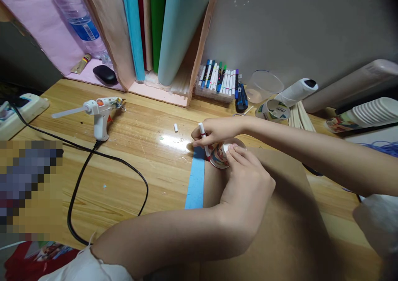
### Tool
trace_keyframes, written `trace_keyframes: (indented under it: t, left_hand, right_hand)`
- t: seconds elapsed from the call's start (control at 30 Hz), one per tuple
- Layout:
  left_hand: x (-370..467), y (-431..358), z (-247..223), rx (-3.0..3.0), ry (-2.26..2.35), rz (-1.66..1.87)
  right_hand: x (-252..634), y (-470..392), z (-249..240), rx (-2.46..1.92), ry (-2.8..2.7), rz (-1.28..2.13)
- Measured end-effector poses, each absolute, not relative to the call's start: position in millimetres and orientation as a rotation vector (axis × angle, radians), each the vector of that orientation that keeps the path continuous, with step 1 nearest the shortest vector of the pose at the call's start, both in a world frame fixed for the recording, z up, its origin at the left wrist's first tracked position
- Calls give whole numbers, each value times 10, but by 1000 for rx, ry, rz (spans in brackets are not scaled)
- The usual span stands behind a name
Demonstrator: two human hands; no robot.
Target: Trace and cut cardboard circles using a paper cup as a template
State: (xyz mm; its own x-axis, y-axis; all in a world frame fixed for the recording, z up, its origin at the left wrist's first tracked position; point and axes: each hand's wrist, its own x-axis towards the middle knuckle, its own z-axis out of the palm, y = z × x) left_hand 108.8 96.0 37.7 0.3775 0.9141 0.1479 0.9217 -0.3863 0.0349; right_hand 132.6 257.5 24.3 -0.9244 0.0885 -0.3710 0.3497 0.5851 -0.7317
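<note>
My right hand (211, 132) is closed around a white marker (204, 136), its red tip end pointing down beside the rim of a patterned paper cup (220, 154). The cup appears to stand upside down on a brown cardboard sheet (280, 214). My left hand (245, 169) rests its fingers on the cup and holds it against the cardboard; part of the cup is hidden behind those fingers. Along the cardboard's left edge runs a blue strip (195, 181). A small white marker cap (175, 127) lies on the wooden table beyond the strip.
A glue gun (101, 115) lies at left, its black cable (124, 161) looping over the table. Behind are a box of markers (217, 80), a utility knife (241, 98), a tape roll (273, 109) and a pink shelf (155, 91) with rolled sheets. Stacked paper cups (367, 113) lie at right.
</note>
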Motion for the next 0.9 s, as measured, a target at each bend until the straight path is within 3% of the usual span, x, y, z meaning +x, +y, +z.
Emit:
trace_keyframes:
  t: [0.23, 0.43, 0.67, 0.9]
  left_hand:
    - [1107, 981, 367, -2598, -1678, -176]
    - [1150, 1050, 327, -2609, -1633, -92]
    - [1209, 1011, 196, -2516, -1756, -323]
    - [1169, 1012, 278, -2476, -1651, -141]
  right_hand:
    - [1457, 2698, 176, 538, 2546, -1419]
    - [1737, 2747, 50, 774, 2486, -1770]
    - [2087, 2661, -128, 1091, 2452, -2109]
    - [2393, 2533, -308, 1354, 2445, -2273]
